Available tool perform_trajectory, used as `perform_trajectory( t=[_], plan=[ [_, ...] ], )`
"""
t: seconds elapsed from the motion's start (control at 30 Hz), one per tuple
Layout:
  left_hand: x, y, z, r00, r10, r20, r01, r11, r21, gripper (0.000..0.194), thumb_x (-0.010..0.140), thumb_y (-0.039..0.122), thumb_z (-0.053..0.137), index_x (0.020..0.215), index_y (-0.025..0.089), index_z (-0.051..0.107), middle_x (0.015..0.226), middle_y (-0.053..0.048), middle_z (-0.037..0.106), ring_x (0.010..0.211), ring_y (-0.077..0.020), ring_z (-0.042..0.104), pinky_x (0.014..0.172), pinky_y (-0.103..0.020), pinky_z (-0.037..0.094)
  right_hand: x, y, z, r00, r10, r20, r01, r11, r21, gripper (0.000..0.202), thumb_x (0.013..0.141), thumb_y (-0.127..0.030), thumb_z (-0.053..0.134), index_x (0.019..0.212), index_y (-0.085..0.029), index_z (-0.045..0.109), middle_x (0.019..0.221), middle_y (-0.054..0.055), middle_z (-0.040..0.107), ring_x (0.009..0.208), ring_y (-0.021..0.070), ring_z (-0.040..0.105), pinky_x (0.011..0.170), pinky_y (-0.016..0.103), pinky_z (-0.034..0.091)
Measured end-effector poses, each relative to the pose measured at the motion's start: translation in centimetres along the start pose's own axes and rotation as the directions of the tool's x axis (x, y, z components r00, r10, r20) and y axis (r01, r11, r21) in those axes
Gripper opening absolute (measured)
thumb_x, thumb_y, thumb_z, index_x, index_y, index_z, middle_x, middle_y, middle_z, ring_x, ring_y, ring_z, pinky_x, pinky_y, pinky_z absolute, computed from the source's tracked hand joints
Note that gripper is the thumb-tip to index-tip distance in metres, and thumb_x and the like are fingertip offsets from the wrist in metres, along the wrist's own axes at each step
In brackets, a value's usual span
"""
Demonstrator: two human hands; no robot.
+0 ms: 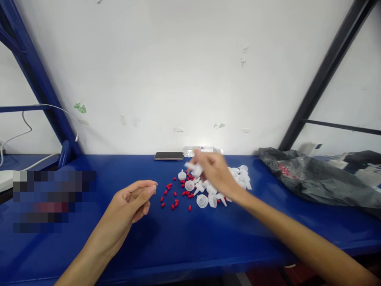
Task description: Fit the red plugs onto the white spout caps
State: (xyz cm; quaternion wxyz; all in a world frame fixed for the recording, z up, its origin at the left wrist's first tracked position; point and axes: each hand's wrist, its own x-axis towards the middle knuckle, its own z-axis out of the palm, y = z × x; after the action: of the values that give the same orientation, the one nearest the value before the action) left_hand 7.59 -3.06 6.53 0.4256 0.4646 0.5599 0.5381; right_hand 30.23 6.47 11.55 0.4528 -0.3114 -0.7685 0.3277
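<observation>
My left hand (132, 200) hovers over the blue table, left of the loose red caps (175, 194). Its thumb and index finger are pressed together in a pinch; whatever may lie between the tips is too small to make out. Smeared by motion, my right hand (212, 169) is closed on a white plastic nozzle cap (195, 169) above the pile. Beneath and around it lie several more white nozzle caps (202, 201), some upright with the spout up, others on their sides. Small red caps are scattered among them and to their left.
A phone (168, 156) and a clear plastic bottle (190, 151) lie along the wall. To the right is a dark plastic bag (309, 178) with red pieces in it. Blue posts (44, 79) and a white cable (44, 161) stand at the left.
</observation>
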Motion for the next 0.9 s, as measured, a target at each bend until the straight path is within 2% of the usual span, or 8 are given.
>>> perform_trajectory(
  t=[0.1,0.17,0.23,0.37,0.63,0.8,0.9],
  plan=[
    [-0.1,0.1,0.2,0.997,-0.018,0.072,0.019,1.000,-0.016,0.054,0.080,0.054,0.073,0.116,0.015,0.065,0.055,0.004,0.052,0.050,-0.0074,0.036,0.043,-0.018,0.024,-2.1,-0.6,4.2,0.988,-0.054,0.146,0.046,0.997,0.058,0.030,0.097,-0.046,0.051,0.083,-0.022,0.064,0.054,-0.005,0.056,0.044,0.0096,0.047,0.043,0.023,0.032],
    [-0.2,0.2,0.4,0.990,-0.030,0.141,0.030,1.000,0.003,0.053,0.080,0.054,0.073,0.114,0.014,0.067,0.055,0.003,0.054,0.050,-0.0074,0.037,0.043,-0.018,0.024,-3.2,-0.4,5.2,0.985,-0.065,0.160,0.059,0.997,0.045,0.020,0.096,-0.037,0.053,0.086,-0.021,0.058,0.050,-0.008,0.050,0.042,0.0083,0.045,0.045,0.022,0.032],
    [-0.3,0.3,0.7,0.980,-0.043,0.193,0.039,0.999,0.026,0.051,0.082,0.054,0.071,0.113,0.014,0.067,0.055,0.003,0.056,0.049,-0.0072,0.038,0.042,-0.018,0.024,-3.8,0.0,5.2,0.985,-0.085,0.152,0.087,0.996,-0.006,0.015,0.095,-0.031,0.052,0.085,-0.021,0.055,0.050,-0.009,0.046,0.042,0.0075,0.043,0.047,0.022,0.032],
    [-0.4,0.1,1.0,0.971,-0.057,0.234,0.043,0.997,0.067,0.049,0.083,0.054,0.070,0.114,0.015,0.068,0.056,0.002,0.058,0.048,-0.0072,0.039,0.041,-0.018,0.025,-3.7,0.6,4.2,0.977,-0.116,0.176,0.136,0.985,-0.106,0.020,0.097,-0.027,0.047,0.079,-0.020,0.053,0.053,-0.007,0.049,0.045,0.0073,0.043,0.049,0.022,0.031],
    [-0.3,-0.1,1.5,0.959,-0.035,0.282,-0.023,0.980,0.200,0.053,0.082,0.056,0.069,0.111,0.012,0.069,0.057,-0.001,0.065,0.042,-0.0070,0.040,0.040,-0.019,0.029,-3.7,0.8,4.3,0.964,-0.164,0.211,0.190,0.976,-0.107,0.014,0.094,-0.024,0.050,0.081,-0.020,0.054,0.048,-0.009,0.045,0.042,0.0060,0.041,0.048,0.020,0.030],
    [-0.6,-0.1,1.8,0.950,-0.049,0.309,-0.028,0.971,0.239,0.052,0.081,0.055,0.069,0.112,0.013,0.069,0.055,0.001,0.063,0.044,-0.0084,0.043,0.041,-0.019,0.030,-3.8,0.9,3.9,0.966,-0.176,0.189,0.196,0.977,-0.088,0.014,0.095,-0.025,0.050,0.082,-0.020,0.054,0.049,-0.009,0.045,0.042,0.0054,0.041,0.047,0.020,0.031],
    [-1.0,0.1,2.2,0.949,-0.066,0.308,-0.021,0.962,0.273,0.052,0.084,0.057,0.064,0.111,0.013,0.070,0.055,0.001,0.062,0.042,-0.0074,0.038,0.040,-0.020,0.027,-3.7,1.1,3.8,0.970,-0.169,0.174,0.188,0.977,-0.096,0.014,0.095,-0.029,0.053,0.084,-0.021,0.054,0.051,-0.008,0.049,0.042,0.0057,0.043,0.047,0.020,0.033]
  ],
)
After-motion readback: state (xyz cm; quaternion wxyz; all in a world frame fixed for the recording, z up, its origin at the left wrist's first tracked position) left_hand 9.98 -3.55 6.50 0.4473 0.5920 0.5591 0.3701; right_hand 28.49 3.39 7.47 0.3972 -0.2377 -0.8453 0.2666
